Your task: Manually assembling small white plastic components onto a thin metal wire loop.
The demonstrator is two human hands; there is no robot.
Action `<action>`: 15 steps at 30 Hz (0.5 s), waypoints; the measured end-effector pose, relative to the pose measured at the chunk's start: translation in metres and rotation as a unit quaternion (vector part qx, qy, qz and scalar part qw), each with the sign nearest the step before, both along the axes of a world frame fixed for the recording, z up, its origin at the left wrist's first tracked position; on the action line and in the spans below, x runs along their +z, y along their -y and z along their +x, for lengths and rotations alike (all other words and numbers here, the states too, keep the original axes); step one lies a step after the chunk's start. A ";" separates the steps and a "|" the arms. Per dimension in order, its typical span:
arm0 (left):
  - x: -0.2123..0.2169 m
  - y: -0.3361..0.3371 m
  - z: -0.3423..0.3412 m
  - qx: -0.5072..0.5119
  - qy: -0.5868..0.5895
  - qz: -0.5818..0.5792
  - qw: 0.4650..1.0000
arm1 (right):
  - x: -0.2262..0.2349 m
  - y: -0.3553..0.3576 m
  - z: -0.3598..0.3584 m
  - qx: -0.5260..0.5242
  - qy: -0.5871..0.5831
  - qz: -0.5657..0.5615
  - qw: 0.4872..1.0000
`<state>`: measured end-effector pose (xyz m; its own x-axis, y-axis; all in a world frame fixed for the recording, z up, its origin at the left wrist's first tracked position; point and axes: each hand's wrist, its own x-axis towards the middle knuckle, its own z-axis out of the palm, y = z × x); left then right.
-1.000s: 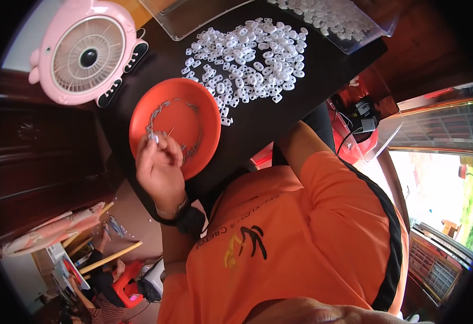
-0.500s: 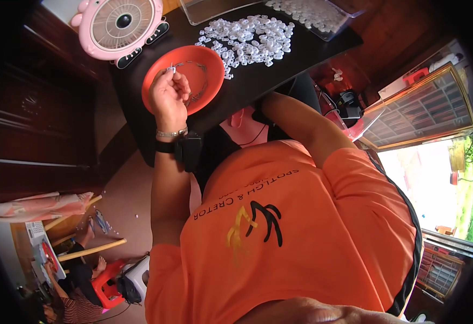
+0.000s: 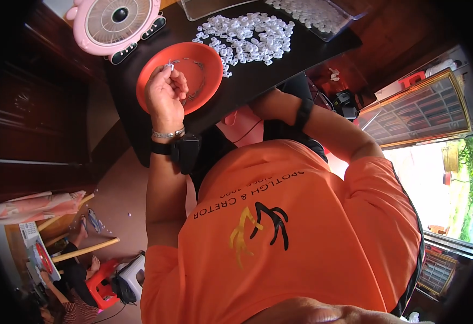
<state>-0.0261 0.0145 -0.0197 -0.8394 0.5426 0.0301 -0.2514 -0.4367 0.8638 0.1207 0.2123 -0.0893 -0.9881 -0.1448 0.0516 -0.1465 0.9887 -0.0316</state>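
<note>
My left hand (image 3: 166, 92) is over the near left part of an orange-red plastic bowl (image 3: 213, 89). Its thumb and index finger pinch a small white plastic piece (image 3: 169, 66) with a thin end sticking out; the other fingers curl loosely. Thin dark metal pieces (image 3: 197, 93) lie along the inside of the bowl. My right hand (image 3: 271, 103) is low at the near edge of the black table, and its fingers are hidden beneath it. Right of the bowl, a loose pile of small white plastic pieces (image 3: 252, 38) spreads over the black table (image 3: 242, 89).
A pink animal-shaped fan (image 3: 118, 27) stands left of the bowl. At the back right is a clear plastic box (image 3: 323, 21) of white pieces. On the lower left, a person sits near a red stool (image 3: 104, 283). A glass-fronted frame (image 3: 420, 110) is on the right.
My right forearm has drawn back from under the table, so its black wristband now shows. The left hand keeps its pinch on the white piece. The whole view has shifted slightly.
</note>
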 end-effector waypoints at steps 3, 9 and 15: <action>-0.001 -0.005 -0.001 -0.007 0.000 -0.008 1.000 | 0.011 0.006 0.030 0.003 0.055 -0.003 0.998; -0.004 -0.001 -0.012 -0.021 0.013 0.010 1.000 | 0.034 -0.015 0.074 0.003 0.003 0.088 0.996; 0.016 0.006 -0.001 -0.076 -0.037 0.101 0.991 | 0.044 -0.048 0.109 -0.151 -0.123 0.109 0.975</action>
